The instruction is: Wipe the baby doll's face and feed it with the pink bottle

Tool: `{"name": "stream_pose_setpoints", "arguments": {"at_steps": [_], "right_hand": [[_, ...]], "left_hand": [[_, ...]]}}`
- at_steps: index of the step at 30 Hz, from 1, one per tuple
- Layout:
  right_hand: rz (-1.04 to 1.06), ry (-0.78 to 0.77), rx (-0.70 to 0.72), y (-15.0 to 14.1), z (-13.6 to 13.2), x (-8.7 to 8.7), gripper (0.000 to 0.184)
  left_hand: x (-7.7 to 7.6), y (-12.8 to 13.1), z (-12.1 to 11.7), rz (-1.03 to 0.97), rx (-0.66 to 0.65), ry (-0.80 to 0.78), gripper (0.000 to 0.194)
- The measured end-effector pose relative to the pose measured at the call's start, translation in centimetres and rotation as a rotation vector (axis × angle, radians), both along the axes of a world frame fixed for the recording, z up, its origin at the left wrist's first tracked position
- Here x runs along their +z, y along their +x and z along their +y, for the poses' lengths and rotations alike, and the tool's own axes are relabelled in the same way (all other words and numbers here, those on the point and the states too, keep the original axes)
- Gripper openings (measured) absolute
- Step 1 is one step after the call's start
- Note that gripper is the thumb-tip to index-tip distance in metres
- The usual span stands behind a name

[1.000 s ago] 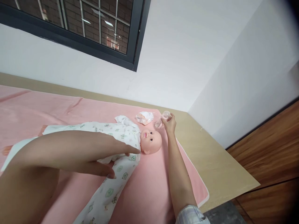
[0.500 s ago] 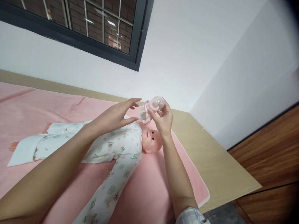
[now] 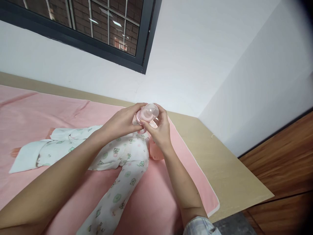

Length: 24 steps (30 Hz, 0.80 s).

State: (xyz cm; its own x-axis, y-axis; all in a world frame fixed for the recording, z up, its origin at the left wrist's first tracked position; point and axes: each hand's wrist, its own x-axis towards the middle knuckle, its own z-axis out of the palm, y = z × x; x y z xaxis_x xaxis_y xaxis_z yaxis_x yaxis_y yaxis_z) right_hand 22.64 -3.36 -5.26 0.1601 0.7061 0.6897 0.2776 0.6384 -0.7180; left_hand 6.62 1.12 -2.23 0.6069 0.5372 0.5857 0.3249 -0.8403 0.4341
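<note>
A clear baby bottle (image 3: 149,112) with a pink collar is held tilted above the doll's upper body, its rounded bottom end toward the upper right. My right hand (image 3: 160,129) is wrapped round the bottle's body, thumb on the near side. At the collar end, my left hand (image 3: 123,120) closes round the bottle with fingers behind and thumb in front. Below lies a baby doll (image 3: 132,153) on its back, in white printed clothes. My right hand and the bottle hide most of its face.
Under the doll spreads a pink mat (image 3: 156,192) on a pale wooden tabletop (image 3: 210,156). White walls rise behind and to the right, with a dark-framed barred window (image 3: 110,29) at the upper left. Brown wood panelling (image 3: 281,163) stands at the right.
My right hand has brought the bottle leftward and slightly down. The left hand, open beside it earlier, now grips its collar end. The doll's face has become mostly covered.
</note>
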Motion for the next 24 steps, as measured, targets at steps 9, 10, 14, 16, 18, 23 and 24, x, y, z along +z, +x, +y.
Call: {"name": "stream_pose_setpoints", "arguments": {"at_steps": [9, 10, 14, 16, 18, 23, 24], "right_hand": [[0.101, 0.153, -0.148, 3.5, 0.2, 1.4, 0.088], [0.109, 0.156, -0.182, 4.8, 0.8, 1.1, 0.088], [0.067, 0.026, -0.419, 10.5, 4.3, -2.5, 0.080], [-0.021, -0.165, -0.572, 13.0, 5.7, -5.3, 0.075], [-0.125, -0.365, -0.663, 14.6, 6.5, -8.1, 0.072], [-0.310, -0.780, -0.734, 16.2, 6.8, -12.2, 0.065], [-0.328, -0.822, -0.726, 16.3, 6.8, -12.6, 0.065]], "left_hand": [[-0.8, -0.6, 2.6, 0.004, 0.131, 0.036, 0.059], [-0.9, -0.9, 3.3, 0.013, 0.179, 0.027, 0.057], [-1.0, -2.6, 5.4, 0.113, 0.384, 0.012, 0.051], [-1.1, -3.6, 6.4, 0.160, 0.446, 0.010, 0.050], [-1.4, -4.7, 7.6, 0.217, 0.504, -0.046, 0.050], [-3.3, -6.9, 11.8, 0.453, 0.634, -0.254, 0.058], [-3.8, -7.2, 12.5, 0.474, 0.643, -0.279, 0.059]]}}
